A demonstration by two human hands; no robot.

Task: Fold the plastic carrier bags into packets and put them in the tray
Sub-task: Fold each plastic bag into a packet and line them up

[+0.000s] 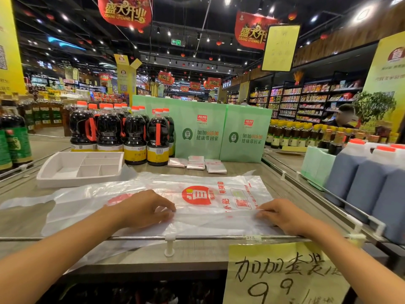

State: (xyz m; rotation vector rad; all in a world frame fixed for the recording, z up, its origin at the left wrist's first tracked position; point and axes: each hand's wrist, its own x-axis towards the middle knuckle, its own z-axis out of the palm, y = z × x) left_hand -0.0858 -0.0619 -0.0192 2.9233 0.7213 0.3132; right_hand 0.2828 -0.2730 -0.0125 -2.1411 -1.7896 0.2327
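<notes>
One wide-angle view, from my own head: I'm looking forward and down across the counter [26, 218], my left hand [144, 208] and right hand [282, 216] close below, store aisles [306, 102] and ceiling [197, 18] bending in above.

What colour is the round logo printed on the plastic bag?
The logo is red with a white character; head view.

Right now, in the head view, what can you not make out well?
Head view:
Carrier bag: its near edge, covered by the left hand and right hand; whether the fingers pinch or only press it is unclear.
Folded packets: their number; small and overlapping at the back.
Yellow price sign: lower part cut off by the bottom edge.
</notes>
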